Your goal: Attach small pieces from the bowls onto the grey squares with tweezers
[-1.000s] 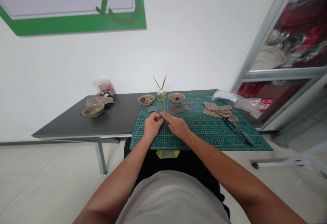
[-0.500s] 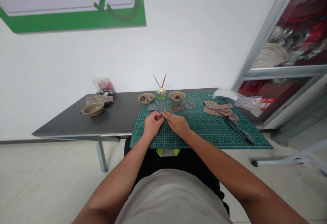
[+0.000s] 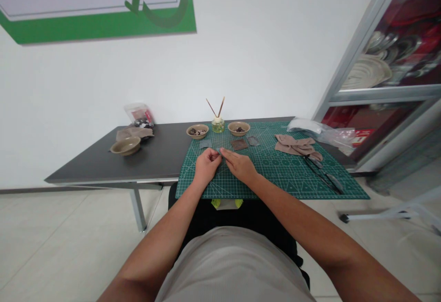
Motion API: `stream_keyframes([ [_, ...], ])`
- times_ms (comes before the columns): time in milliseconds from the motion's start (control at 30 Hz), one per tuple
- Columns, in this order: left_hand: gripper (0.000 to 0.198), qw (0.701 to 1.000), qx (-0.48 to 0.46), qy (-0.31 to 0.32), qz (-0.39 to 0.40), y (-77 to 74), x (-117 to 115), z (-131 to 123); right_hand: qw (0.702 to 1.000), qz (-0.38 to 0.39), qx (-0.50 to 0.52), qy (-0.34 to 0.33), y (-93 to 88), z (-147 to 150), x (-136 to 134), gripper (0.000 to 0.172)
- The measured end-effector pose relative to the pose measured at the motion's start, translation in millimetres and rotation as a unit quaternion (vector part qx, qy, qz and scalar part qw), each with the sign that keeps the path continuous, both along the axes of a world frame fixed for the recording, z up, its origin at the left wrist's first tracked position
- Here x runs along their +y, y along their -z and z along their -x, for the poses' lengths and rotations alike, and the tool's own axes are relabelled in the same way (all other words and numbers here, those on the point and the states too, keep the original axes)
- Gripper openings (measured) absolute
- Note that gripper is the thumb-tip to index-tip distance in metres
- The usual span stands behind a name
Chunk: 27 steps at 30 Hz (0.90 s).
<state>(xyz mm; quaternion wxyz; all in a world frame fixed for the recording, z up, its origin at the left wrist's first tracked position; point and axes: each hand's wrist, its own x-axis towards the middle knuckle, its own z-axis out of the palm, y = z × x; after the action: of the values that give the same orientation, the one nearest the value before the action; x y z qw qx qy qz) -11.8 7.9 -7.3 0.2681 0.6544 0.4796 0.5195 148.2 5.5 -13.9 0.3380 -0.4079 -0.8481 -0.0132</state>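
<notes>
Both arms reach forward and slant in, so the left hand and right hand meet at the fingertips over the green mat. The left hand is curled up and pinches a small gray bit, while the right has its fingers out straight beside it, and I cannot tell if they grip too. The bit sits between the fingertips, just nearer than the brown square, too hidden to tell which way it points or where its long side runs.
</notes>
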Motion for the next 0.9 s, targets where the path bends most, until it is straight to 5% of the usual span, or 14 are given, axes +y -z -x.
stream_keyframes([
  [533,0.016,0.998,-0.054,0.029,0.008,0.0,0.9,0.2,0.999,0.024,0.013,0.031,1.3,0.0,1.5,0.045],
  [900,0.009,0.999,-0.044,0.007,0.009,-1.8,0.8,-2.6,0.999,-0.033,-0.025,0.015,4.3,1.4,0.7,0.047],
])
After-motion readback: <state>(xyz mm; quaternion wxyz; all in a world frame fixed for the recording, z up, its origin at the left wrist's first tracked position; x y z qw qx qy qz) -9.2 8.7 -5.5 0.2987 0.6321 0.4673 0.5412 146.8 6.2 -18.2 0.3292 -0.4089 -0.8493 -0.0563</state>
